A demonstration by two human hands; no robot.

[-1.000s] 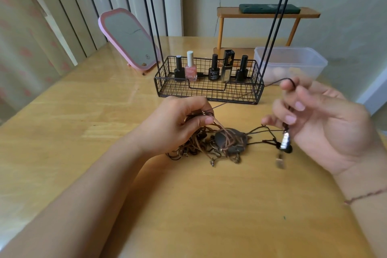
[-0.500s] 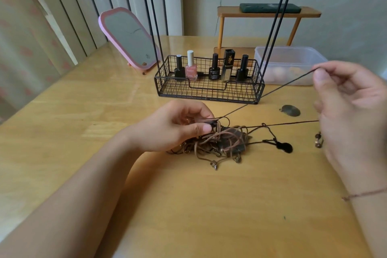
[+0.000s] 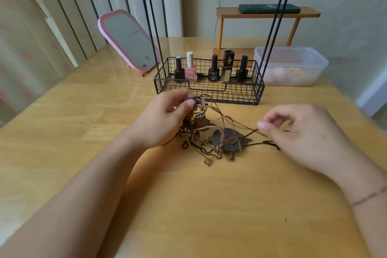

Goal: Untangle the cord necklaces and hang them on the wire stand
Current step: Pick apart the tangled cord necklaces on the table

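Glossy wooden table (image 3: 104,153) — curtains, perhaps, behind.

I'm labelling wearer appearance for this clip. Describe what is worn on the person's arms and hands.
Both forearms are bare, with no sleeves in view. The right wrist carries a thin reddish-brown cord bracelet. The left hand and right hand show no rings or gloves.

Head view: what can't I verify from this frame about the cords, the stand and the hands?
- Stand: its top and hooks are cut off by the upper edge; whether anything hangs there is unknown.
- Tangle: how many necklaces, and which cord is which, is too fine to tell.
- Left hand: it hides the cords under its fingers.
- Right hand: it covers the dark cord's far end.
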